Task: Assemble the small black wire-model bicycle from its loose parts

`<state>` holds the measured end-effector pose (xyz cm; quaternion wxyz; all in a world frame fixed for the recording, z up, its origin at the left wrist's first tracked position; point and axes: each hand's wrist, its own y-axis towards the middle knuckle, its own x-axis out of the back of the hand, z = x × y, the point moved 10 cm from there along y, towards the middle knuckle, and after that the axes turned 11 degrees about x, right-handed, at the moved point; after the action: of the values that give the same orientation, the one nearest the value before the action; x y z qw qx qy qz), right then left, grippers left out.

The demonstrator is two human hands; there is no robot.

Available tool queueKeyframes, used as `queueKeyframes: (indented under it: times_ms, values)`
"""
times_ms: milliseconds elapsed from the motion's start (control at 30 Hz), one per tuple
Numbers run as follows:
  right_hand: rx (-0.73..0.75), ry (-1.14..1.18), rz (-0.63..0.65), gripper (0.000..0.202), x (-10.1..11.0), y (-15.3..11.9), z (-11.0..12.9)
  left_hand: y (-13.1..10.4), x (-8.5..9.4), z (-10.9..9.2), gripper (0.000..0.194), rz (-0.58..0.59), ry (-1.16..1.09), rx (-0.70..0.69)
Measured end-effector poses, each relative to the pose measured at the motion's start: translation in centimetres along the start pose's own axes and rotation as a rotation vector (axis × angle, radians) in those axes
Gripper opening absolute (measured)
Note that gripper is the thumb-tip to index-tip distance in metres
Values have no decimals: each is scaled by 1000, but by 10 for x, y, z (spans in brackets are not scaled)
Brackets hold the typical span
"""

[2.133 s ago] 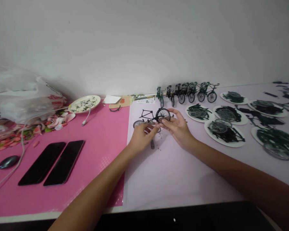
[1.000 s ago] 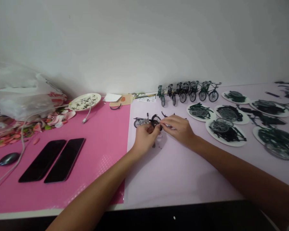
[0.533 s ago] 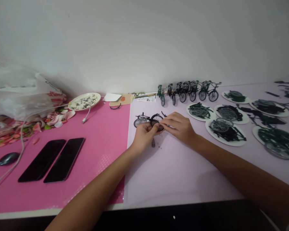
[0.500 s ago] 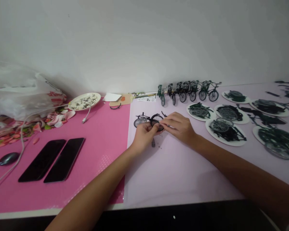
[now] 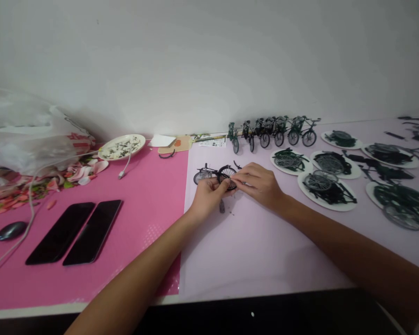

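Note:
A small black toy bicycle (image 5: 226, 172) lies tipped over above the pale sheet, with one wheel towards me and the other, greyish wheel (image 5: 203, 175) off to the left. My left hand (image 5: 209, 193) pinches it by the near wheel between thumb and fingers. At the right side of that same wheel, my right hand (image 5: 260, 184) has its thumb and fingertips pressed together near the hub. Whether a tiny part sits between those fingertips is too small to tell. A little grey piece (image 5: 222, 206) and several tiny bits lie just below the hands.
Several finished-looking toy bicycles (image 5: 279, 131) stand along the wall. White plates (image 5: 349, 204) of bicycle parts spread over the right side. On the pink mat (image 5: 143, 195) at left are two phones (image 5: 92, 232), a mouse (image 5: 11, 231), a cable (image 5: 31, 204), a plate (image 5: 144, 138) and a plastic bag (image 5: 24, 144).
Both hands keep their hold at the wheel with hardly any shift. The whole view has drifted very slightly.

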<state>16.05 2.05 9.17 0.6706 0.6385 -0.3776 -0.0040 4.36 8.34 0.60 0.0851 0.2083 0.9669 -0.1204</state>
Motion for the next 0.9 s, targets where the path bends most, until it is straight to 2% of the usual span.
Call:
queueKeyframes:
  times_ms: [333, 600, 900]
  values:
    - [-31, -19, 11, 15, -2, 0, -1, -1, 1, -2, 34, -8, 25, -10]
    - [16, -37, -17, 16, 2, 4, 5, -2, 0, -4, 33, -15, 58, -18]
    - [20, -78, 10, 17, 0, 3, 6, -3, 1, -6, 36, -31, 78, -18]
